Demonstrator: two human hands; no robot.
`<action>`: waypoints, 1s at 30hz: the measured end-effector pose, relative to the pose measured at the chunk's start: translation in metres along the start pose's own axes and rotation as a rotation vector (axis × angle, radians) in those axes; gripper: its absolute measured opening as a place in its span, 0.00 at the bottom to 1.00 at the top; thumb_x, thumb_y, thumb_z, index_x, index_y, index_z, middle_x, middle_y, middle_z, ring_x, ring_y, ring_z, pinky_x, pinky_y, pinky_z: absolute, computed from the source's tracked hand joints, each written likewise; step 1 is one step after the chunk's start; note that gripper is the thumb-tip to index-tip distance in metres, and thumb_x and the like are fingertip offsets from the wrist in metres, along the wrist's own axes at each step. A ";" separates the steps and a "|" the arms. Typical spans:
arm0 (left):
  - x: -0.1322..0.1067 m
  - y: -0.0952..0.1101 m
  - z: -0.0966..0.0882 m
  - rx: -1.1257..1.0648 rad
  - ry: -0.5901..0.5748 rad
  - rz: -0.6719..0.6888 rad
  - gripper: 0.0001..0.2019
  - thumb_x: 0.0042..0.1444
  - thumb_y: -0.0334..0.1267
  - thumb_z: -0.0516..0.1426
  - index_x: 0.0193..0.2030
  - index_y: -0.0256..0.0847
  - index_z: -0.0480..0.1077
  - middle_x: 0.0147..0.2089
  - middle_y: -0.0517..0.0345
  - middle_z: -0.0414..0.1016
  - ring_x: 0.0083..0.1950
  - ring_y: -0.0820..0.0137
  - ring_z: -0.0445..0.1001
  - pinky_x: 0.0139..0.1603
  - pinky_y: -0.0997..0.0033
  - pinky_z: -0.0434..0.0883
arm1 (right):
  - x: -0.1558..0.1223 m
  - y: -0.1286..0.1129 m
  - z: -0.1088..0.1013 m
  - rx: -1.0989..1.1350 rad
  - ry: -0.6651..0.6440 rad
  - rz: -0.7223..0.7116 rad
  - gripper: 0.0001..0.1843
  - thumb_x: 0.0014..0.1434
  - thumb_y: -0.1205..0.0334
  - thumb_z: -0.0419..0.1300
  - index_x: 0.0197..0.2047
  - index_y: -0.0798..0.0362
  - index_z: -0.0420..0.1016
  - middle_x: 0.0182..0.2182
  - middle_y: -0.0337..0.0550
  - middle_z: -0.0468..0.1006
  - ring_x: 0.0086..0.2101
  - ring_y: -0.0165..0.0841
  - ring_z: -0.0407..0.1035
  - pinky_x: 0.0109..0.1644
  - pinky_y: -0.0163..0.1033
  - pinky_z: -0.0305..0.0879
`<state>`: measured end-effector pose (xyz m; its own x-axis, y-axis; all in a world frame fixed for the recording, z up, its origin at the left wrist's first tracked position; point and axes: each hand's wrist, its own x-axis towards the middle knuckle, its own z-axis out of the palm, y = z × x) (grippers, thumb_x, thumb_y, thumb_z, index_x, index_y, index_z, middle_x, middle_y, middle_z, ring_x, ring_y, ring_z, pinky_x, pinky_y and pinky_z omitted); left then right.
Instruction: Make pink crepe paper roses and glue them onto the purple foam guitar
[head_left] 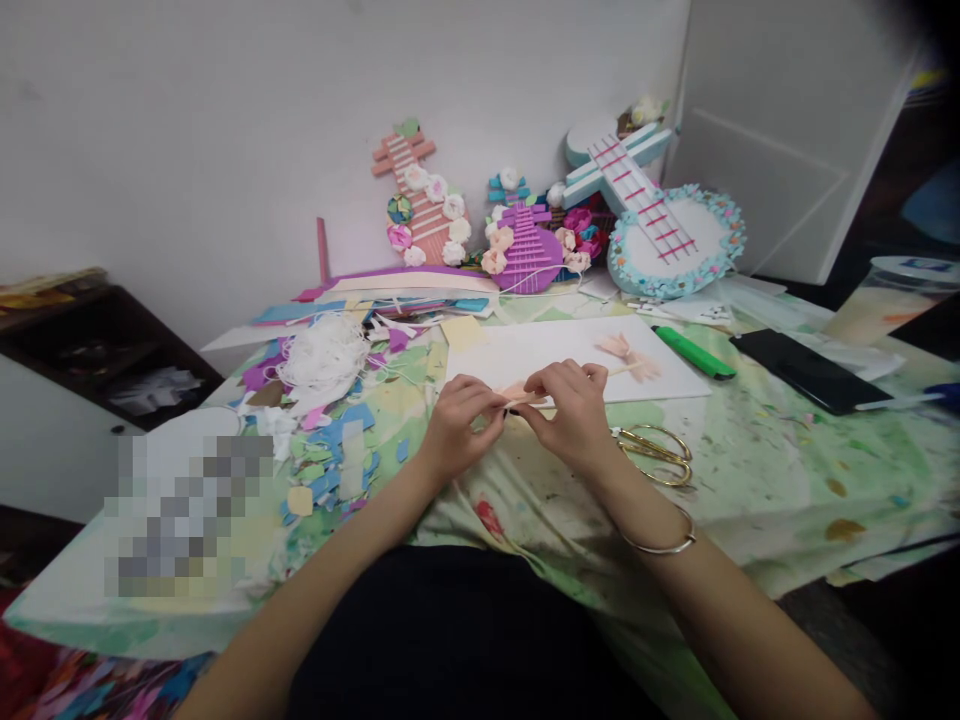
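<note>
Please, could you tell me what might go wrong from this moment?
1. The small peach piece, pinched by the left hand and right hand, looks thin and might crease or tear.
2. The gold-handled scissors lie close to the right wrist, so a sideways move might knock them.
3. The clear cup stands near the black phone; if tipped, its contents might wet it.

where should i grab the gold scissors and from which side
Probably best by the gold looped handles, coming from the right: the loops lie exposed on the table with their rounded ends facing that way, while the other end points left, where the right hand and its wrist hide the blades.
</note>
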<state>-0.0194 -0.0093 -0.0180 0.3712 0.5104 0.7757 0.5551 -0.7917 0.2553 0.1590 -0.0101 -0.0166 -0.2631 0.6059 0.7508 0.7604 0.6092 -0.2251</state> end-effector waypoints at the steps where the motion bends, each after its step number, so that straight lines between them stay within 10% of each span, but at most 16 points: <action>1: 0.000 0.000 0.000 -0.001 0.003 -0.005 0.05 0.52 0.29 0.56 0.35 0.38 0.73 0.31 0.53 0.76 0.38 0.67 0.70 0.42 0.63 0.69 | 0.000 0.000 0.000 -0.005 -0.005 0.005 0.11 0.58 0.53 0.57 0.34 0.52 0.65 0.31 0.42 0.74 0.36 0.36 0.63 0.44 0.44 0.44; 30: -0.003 0.000 -0.001 0.216 -0.133 -0.035 0.09 0.57 0.29 0.51 0.40 0.39 0.72 0.34 0.51 0.75 0.44 0.62 0.66 0.46 0.58 0.63 | 0.001 -0.001 0.003 -0.230 -0.023 -0.003 0.15 0.59 0.51 0.54 0.29 0.54 0.67 0.27 0.44 0.73 0.30 0.34 0.61 0.39 0.43 0.43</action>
<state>-0.0219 -0.0112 -0.0197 0.4357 0.5871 0.6823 0.7101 -0.6900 0.1402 0.1558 -0.0088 -0.0179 -0.2769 0.6172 0.7365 0.8744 0.4797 -0.0733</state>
